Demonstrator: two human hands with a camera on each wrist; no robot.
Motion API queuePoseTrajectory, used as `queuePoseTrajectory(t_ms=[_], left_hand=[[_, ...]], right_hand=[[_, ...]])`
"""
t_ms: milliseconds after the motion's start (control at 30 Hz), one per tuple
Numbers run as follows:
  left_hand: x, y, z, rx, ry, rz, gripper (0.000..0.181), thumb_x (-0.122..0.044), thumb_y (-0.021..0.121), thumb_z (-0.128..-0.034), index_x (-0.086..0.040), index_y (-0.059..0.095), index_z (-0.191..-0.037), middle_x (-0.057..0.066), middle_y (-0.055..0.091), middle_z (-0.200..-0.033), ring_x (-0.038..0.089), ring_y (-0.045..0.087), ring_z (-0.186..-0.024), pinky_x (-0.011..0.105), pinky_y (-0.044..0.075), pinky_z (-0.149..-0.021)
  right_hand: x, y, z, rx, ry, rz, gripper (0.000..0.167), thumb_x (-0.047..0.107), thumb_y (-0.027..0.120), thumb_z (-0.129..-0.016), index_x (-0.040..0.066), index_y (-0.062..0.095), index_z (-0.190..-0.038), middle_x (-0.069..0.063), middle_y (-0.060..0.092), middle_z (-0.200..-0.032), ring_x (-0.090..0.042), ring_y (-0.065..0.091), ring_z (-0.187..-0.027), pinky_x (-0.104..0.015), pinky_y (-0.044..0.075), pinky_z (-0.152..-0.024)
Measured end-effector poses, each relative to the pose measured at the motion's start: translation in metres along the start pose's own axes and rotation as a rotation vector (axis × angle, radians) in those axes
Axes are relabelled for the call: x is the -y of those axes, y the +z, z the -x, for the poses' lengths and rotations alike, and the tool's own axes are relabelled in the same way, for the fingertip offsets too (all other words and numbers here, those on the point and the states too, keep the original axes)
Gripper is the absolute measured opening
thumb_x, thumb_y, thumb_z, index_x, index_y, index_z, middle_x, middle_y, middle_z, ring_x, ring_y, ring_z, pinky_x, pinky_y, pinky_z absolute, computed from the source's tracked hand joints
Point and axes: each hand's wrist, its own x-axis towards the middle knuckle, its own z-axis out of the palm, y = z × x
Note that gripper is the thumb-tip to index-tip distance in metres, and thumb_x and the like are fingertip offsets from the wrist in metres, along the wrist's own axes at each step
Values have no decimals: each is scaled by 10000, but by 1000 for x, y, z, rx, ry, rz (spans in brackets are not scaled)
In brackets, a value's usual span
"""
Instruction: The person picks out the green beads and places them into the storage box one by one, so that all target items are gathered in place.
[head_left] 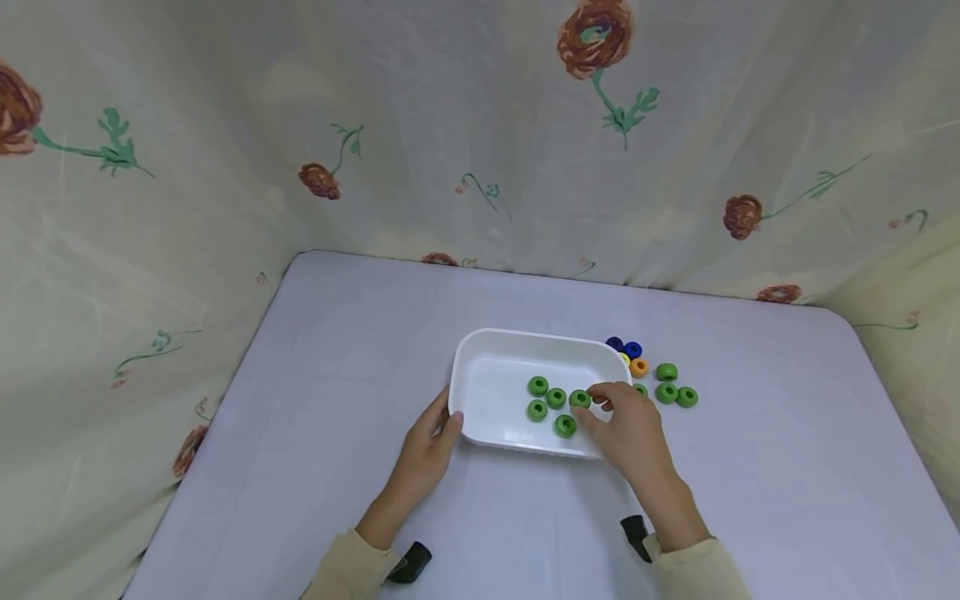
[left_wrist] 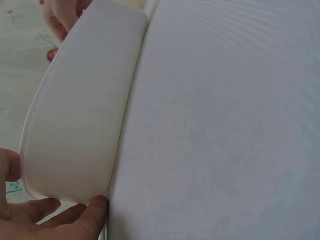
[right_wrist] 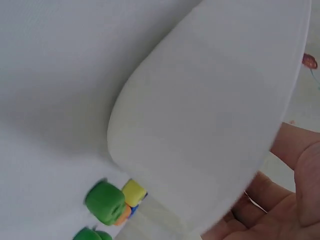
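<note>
A white plastic tray lies on the table, with several green beads inside toward its right half. My left hand grips the tray's left end, thumb at the rim; in the left wrist view its fingertips press the outer wall. Over the right end, my right hand reaches across the rim and pinches a green bead between thumb and index finger, low inside the tray. In the right wrist view the tray wall hides that bead and the fingertips.
Several more green beads sit on the table right of the tray. An orange bead, blue beads and a yellow bead, partly hidden by the rim, cluster at its far right corner. Flowered cloth hangs behind the table.
</note>
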Motion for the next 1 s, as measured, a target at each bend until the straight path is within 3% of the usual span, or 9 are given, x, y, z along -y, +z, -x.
queuePoseTrajectory(t_ms=[300, 1000], left_hand=[[4, 1, 0, 13, 2, 3, 591, -256, 422, -1087, -32, 217, -1594, 209, 266, -1639, 382, 324, -1503, 488, 402, -1177], [5, -2, 1, 2, 24, 1, 600, -298, 451, -1080, -79, 240, -1597, 190, 323, -1623, 364, 383, -1480, 470, 443, -1157]], right_hand=[[-1, 12, -12, 137, 15, 24, 336, 224, 754, -887, -25, 721, -1110, -159, 716, -987, -264, 629, -887, -443, 563, -800], [6, 26, -30, 209, 54, 46, 336, 219, 741, -889, -24, 710, -1119, -148, 714, -1019, -259, 624, -917, -434, 563, -832]])
